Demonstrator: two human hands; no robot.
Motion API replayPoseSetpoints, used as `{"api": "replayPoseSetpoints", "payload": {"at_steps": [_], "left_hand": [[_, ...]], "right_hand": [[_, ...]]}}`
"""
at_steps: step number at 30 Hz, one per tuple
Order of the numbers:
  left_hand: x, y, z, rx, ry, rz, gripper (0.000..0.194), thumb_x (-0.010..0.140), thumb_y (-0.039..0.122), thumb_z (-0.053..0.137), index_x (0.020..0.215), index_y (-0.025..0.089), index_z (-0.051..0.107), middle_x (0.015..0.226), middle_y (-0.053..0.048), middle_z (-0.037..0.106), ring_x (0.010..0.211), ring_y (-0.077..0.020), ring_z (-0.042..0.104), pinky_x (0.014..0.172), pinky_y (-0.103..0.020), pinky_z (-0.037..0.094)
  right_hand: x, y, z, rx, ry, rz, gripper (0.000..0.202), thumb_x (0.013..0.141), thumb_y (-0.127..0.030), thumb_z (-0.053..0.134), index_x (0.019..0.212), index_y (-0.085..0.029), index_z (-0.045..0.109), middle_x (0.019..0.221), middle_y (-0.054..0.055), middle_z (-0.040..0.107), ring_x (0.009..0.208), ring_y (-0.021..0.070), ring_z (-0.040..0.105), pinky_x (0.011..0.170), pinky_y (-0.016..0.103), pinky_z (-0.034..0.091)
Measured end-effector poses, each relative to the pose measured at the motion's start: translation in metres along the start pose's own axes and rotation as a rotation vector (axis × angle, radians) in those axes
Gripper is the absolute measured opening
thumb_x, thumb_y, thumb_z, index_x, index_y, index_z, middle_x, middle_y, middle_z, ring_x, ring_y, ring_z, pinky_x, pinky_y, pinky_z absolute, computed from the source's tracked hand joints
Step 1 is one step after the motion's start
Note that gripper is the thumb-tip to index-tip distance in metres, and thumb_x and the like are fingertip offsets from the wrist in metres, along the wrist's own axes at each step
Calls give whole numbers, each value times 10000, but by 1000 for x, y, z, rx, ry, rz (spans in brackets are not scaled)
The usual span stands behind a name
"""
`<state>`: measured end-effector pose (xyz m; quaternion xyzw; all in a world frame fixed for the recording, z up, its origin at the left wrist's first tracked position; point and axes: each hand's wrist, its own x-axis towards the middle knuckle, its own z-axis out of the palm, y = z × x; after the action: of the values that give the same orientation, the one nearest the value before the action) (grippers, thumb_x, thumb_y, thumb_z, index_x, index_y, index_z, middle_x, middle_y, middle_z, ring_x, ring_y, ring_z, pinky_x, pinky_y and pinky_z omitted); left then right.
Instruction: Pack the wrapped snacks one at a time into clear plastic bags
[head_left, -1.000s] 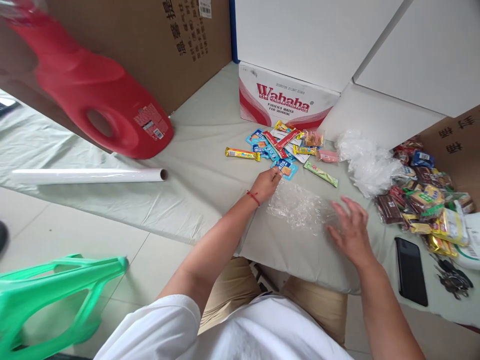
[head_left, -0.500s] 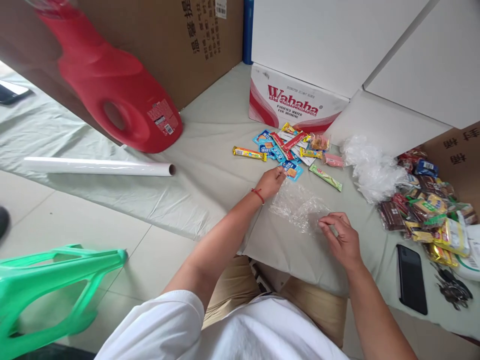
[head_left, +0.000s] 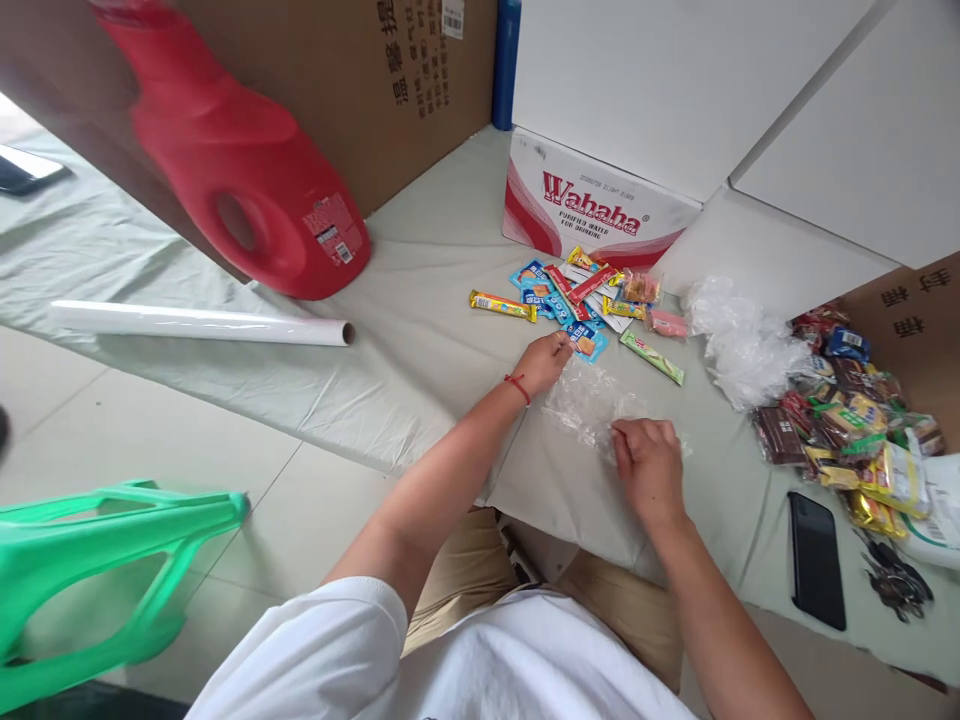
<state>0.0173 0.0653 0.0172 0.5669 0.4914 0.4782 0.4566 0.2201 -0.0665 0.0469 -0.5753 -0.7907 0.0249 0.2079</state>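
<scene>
My left hand (head_left: pixel 546 362), with a red cord at the wrist, is closed on the near edge of a blue snack packet (head_left: pixel 587 343) at the front of the snack pile. Below it a crumpled clear plastic bag (head_left: pixel 581 400) lies on the cloth. The fingers of my right hand (head_left: pixel 651 470) pinch the bag's near right side. Behind the blue packet are red stick packets (head_left: pixel 592 284), a yellow stick packet (head_left: pixel 502 305) and a pink packet (head_left: pixel 666 323). A green stick packet (head_left: pixel 652 357) lies to the right.
A Wahaha carton (head_left: pixel 600 195) stands behind the pile. To the right are crumpled clear bags (head_left: pixel 750 340), heaped snacks (head_left: pixel 847 410), a black phone (head_left: pixel 817 560) and keys (head_left: pixel 896 580). Leftward are a red jug (head_left: pixel 277 190), a white roll (head_left: pixel 202 323) and a green stool (head_left: pixel 112 560).
My right hand has moved left across the clear plastic bag, its fingers curling in more. My left hand stays at the blue packet. The view has shifted slightly.
</scene>
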Motion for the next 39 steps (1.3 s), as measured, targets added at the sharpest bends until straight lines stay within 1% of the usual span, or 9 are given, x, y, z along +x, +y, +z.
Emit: {"api": "replayPoseSetpoints", "payload": {"at_steps": [6,12,16,20,23,27,32,36,39], "left_hand": [[1,-2,-2,-26,1,-27,353,903,451,649,681,223,496,548,44,429,506,-129,374,530,-269,322],[4,8,2,-307,16,-280,344,899,487,686,803,223,488,599,65,436,469,-97,403,504,-245,364],[0,27,-3,-271,303,-191,257,890,375,711,905,206,517,863,-14,586,758,-140,588,667,-254,476],[-44,48,-8,-29,613,2,202,921,356,641,836,211,531,905,-30,605,855,-157,577,820,-286,478],[-96,56,8,-11,245,-91,339,929,470,606,716,217,534,728,-17,607,747,-170,592,795,-323,484],[-136,54,56,-150,-56,-352,446,718,457,827,1016,191,627,1147,-140,695,1027,-249,669,851,-348,529],[-119,48,94,-296,42,-409,98,868,291,564,863,194,556,826,-20,658,791,-150,641,764,-285,517],[-107,41,85,-319,160,-407,121,912,272,470,810,211,491,622,54,483,571,-110,475,600,-246,402],[-109,38,71,-145,202,-319,207,928,289,472,737,209,465,615,61,404,589,-105,386,596,-251,316]], "right_hand": [[-7,35,-47,285,-96,117,242,981,-417,573,976,-256,754,911,55,722,872,234,593,812,401,495],[-21,34,-62,853,-100,619,308,824,-503,783,926,-216,738,746,-7,614,600,114,508,533,250,456],[-20,25,-52,1193,143,870,398,651,-467,919,856,-198,708,708,-25,581,587,88,507,465,185,457],[-21,16,-48,1324,313,984,443,568,-414,965,850,-191,706,757,-22,611,606,71,541,490,162,511],[-24,6,-46,1336,348,955,407,621,-418,944,863,-196,704,765,-27,607,619,70,550,515,164,537],[-25,-16,-42,1345,297,888,406,668,-469,918,885,-199,707,749,-33,593,640,78,557,546,181,556],[-32,-27,-42,1458,289,905,420,635,-441,947,889,-198,716,778,-30,605,643,61,537,540,152,524],[-55,0,-43,1439,383,965,458,580,-431,967,882,-211,703,791,-34,602,637,58,524,523,149,484],[-77,29,-44,1273,248,975,485,605,-529,924,882,-205,693,763,-22,585,619,88,502,501,199,457]]}}
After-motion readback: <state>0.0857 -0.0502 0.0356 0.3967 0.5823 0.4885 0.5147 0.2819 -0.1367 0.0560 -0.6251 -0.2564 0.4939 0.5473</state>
